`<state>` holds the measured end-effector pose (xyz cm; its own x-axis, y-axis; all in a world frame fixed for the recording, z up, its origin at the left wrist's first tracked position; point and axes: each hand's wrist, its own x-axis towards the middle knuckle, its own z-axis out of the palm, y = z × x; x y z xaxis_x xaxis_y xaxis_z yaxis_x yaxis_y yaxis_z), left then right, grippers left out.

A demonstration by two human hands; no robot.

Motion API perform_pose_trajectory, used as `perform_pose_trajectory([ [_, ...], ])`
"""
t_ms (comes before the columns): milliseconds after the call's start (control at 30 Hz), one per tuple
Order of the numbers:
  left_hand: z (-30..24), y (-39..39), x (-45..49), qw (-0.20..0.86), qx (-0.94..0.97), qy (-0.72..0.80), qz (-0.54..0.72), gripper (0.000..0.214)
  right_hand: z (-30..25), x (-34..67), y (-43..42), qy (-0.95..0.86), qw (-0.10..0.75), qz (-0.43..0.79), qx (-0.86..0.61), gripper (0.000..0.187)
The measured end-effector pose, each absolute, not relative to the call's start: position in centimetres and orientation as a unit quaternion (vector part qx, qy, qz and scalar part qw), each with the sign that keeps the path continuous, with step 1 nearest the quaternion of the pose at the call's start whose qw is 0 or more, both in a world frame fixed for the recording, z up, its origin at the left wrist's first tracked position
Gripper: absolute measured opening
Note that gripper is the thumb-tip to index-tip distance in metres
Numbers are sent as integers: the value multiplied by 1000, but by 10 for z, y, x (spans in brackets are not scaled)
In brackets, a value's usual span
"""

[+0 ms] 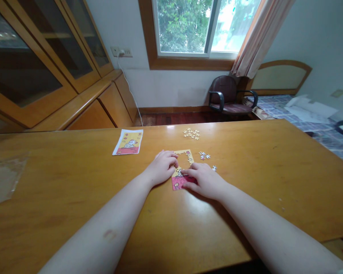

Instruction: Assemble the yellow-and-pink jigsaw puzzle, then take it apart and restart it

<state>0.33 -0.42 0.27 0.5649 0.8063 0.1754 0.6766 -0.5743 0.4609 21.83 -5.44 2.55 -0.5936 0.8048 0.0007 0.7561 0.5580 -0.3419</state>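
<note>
A partly assembled jigsaw puzzle (177,185) lies flat on the table, its pink lower part filled and its yellow border framing a gap in the upper middle. At its left edge, my left hand (162,166) has curled fingers holding the border, thumb close to the index finger. My right hand (204,179) covers the lower right part. Its index finger reaches out onto the white figure's pieces, and its thumb rests apart on the pink area. Several white-patterned loose pieces (204,155) lie right of the puzzle, with another small loose cluster (214,168) nearer my right hand.
Several yellow loose pieces (191,133) sit near the table's far edge. A printed picture card (128,142) lies to the left, and a clear plastic bag (5,179) farther left. Beyond the wooden table (82,190) stand a chair (231,95) and a glass-door cabinet (71,89).
</note>
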Motion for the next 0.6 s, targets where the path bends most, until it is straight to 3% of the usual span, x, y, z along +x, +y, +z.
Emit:
perform_pose_trajectory([
  [600, 5, -5, 3, 172, 865, 431, 190, 19, 27, 216, -56, -877, 84, 157, -447, 46],
])
